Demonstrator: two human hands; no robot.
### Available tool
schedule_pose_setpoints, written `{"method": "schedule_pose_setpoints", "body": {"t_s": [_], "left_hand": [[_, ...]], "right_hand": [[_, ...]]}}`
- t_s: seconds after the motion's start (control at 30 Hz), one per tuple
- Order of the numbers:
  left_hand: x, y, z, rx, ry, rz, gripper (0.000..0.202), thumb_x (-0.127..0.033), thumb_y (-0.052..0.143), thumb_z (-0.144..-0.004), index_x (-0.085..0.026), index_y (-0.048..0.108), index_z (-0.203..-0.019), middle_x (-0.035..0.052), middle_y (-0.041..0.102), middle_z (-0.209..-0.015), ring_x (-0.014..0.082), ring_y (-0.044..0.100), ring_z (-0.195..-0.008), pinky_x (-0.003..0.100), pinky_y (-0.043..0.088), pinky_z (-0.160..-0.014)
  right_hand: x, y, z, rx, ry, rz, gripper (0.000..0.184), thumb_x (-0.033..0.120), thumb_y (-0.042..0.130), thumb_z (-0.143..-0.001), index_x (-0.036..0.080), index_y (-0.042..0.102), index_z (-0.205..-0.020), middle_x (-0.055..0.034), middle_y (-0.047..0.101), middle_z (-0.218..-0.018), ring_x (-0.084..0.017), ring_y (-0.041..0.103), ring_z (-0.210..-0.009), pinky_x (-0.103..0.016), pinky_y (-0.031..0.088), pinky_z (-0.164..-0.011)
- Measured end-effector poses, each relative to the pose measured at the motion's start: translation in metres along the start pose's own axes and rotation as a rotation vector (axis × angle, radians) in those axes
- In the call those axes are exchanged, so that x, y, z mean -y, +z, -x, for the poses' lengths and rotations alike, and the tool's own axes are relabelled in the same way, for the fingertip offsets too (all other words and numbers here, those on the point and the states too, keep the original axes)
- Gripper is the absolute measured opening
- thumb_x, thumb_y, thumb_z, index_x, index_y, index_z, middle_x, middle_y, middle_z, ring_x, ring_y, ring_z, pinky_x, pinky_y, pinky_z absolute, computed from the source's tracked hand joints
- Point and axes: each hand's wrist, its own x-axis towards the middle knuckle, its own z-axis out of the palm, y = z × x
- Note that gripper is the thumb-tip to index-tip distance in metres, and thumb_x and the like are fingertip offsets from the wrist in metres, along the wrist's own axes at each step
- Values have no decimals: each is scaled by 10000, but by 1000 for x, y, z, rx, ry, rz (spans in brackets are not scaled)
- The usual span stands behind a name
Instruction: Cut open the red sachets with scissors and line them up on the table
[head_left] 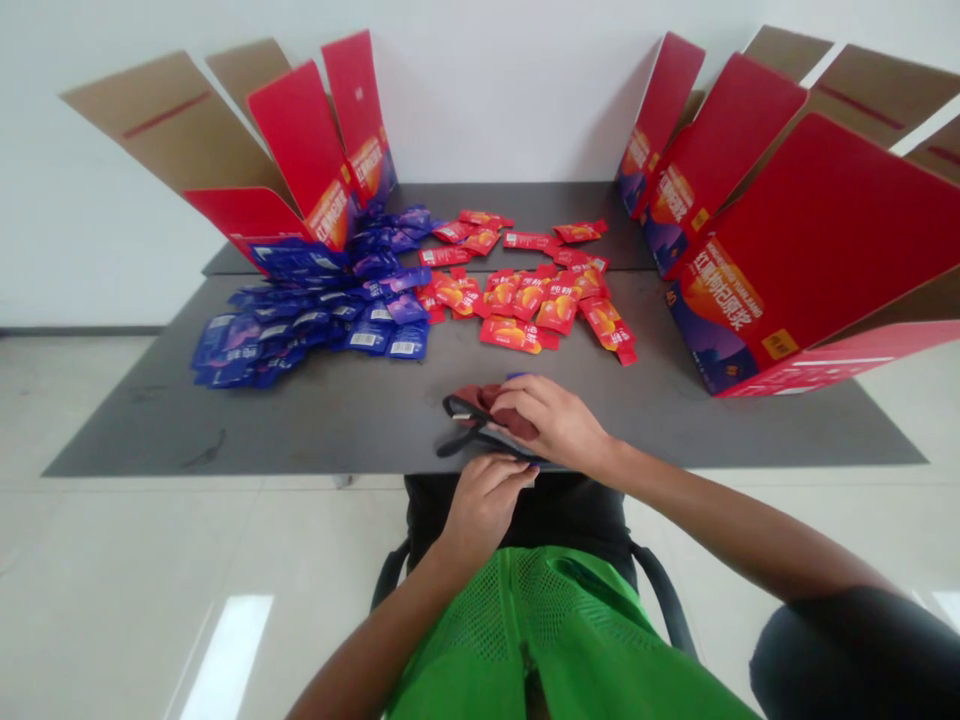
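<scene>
1. Left hand curled, pinching the near edge of a black-trimmed dark red pouch.
2. Right hand pressed down over that pouch, fingers together.
3. Beyond, on the grey table, red sachets lie scattered just beside heaped blue sachets.
4. Farthest, open red cardboard display boxes stand at both back corners.

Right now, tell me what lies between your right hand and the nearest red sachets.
Very little: just past the right hand, a small blue scrap, too hidden to name, pokes out from the dark cloth item. Beyond it, only the grey table top reaches the red sachets.
</scene>
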Motion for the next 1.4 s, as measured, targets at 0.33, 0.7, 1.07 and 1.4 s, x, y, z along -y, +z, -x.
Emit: {"method": "schedule_pose_setpoints", "body": {"t_s": [0.33, 0.7, 1.07, 1.4], "left_hand": [[-3, -2, -2, -8, 6, -9, 204, -144, 597, -1049, -193, 724, -1201, 51, 768, -1121, 221, 702, -1106, 412, 586, -970], [-13, -2, -8, 176, 24, -304, 407, -169, 644, -1013, -181, 611, -1418, 116, 681, -1268, 281, 641, -1193, 439, 571, -995], [-5, -8, -17, 218, 73, -499, 354, -270, 567, -1076, -184, 598, -1418, 52, 633, -1445, 234, 564, -1349, 381, 484, -1111], [6, -40, -42, 48, 189, -301, 136, -296, 592, -1080, -197, 681, -1112, 4, 782, -1134, 162, 728, -1048, 289, 548, -908]], "right_hand": [[-58, 12, -30, -14, 67, 148, 204, 386, 615, -1021, 240, 647, -1160, -93, 692, -1154, -248, 662, -1046, -377, 562, -859], [-42, -43, -3, -382, 106, 183, 224, 360, 693, -969, 279, 643, -1172, -96, 695, -1172, -282, 668, -1080, -442, 573, -921], [-56, -70, 112, -518, 466, 237, 430, 635, 662, -906, 222, 677, -1024, -105, 701, -1045, -280, 693, -929, -408, 543, -823], [-53, -63, 134, -631, 720, 50, 486, 665, 723, -792, 224, 696, -995, -118, 735, -996, -337, 717, -894, -464, 543, -839]]}}
